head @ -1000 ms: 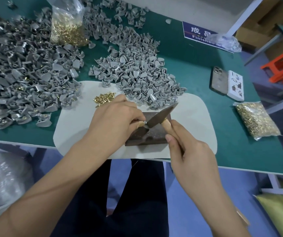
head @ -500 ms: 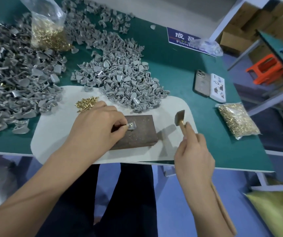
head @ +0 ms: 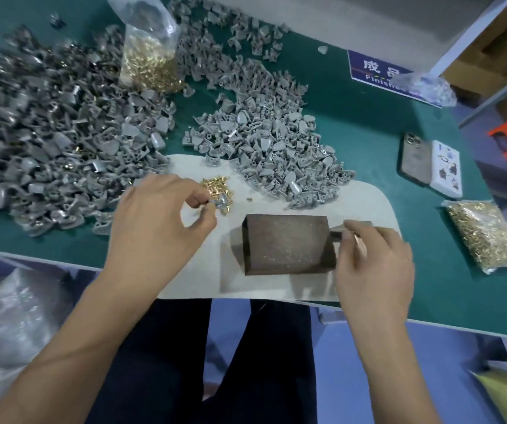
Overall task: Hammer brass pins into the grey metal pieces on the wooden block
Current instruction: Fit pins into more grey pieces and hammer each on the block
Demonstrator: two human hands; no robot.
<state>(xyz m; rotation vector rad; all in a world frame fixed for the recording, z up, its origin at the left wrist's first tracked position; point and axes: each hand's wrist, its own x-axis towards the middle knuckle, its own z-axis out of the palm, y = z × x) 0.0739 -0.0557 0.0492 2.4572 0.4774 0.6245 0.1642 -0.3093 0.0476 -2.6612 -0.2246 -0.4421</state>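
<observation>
— Head view: where is the wooden block (head: 289,243) placed relative to the hands?
— It is seen on the pale mat (head: 365,200), between them; the right hand (head: 374,264), curled around the hammer (head: 351,229), is touching its right edge.
— And the grey piece (head: 221,201)?
— It is pinched by the left hand (head: 157,221) fingertips, up-left of the block, above the loose brass pins (head: 217,186). Its long axis cannot be told.

The left hand (head: 157,221) pinches a grey metal piece (head: 221,202) over the loose brass pins (head: 217,188) on the pale mat (head: 365,203). The right hand (head: 374,264) grips a hammer (head: 350,231) just beside the bare wooden block (head: 285,243).
</observation>
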